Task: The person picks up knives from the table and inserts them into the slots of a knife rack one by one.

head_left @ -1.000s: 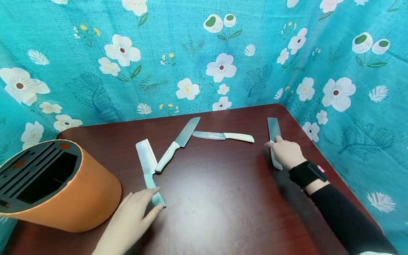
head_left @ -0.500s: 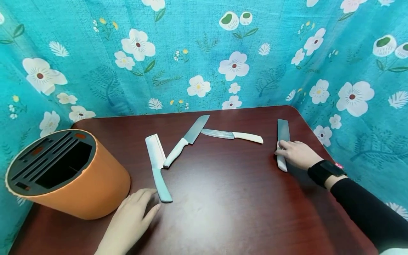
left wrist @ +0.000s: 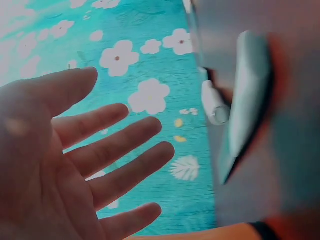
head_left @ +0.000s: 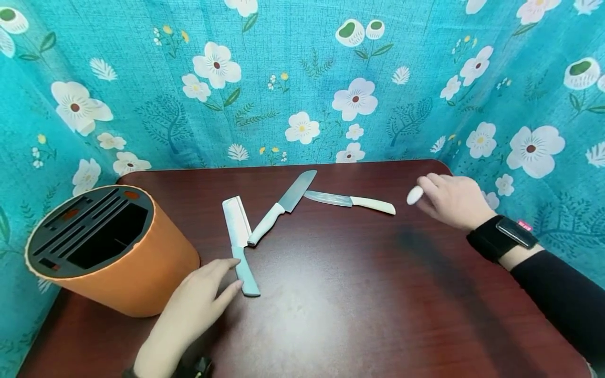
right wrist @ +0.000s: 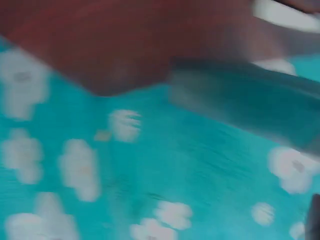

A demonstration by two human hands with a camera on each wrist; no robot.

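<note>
My right hand (head_left: pixel 454 202) grips a knife by its white handle (head_left: pixel 415 195), raised above the table at the far right. In the head view its blade is hidden behind the hand; the right wrist view shows the broad, square-ended blade (right wrist: pixel 240 102), blurred. My left hand (head_left: pixel 194 299) has its fingers spread, with fingertips right beside the pale green handle of a cleaver (head_left: pixel 244 273) lying on the table. Just right of that cleaver lies a white-handled kitchen knife (head_left: pixel 267 223). Near its tip, a slimmer knife (head_left: pixel 373 205) with a cream handle lies crosswise.
An orange knife block (head_left: pixel 165 262) with a dark slotted top stands at the left, close to my left forearm. The dark red-brown table (head_left: pixel 340 294) ends at the back against a turquoise flowered cloth (head_left: pixel 283 79), which also rises along the right side.
My right hand has closed round the knife's handle and lifted it off the table, turning it. The left hand stays near the cleaver's handle. The head view has shifted left.
</note>
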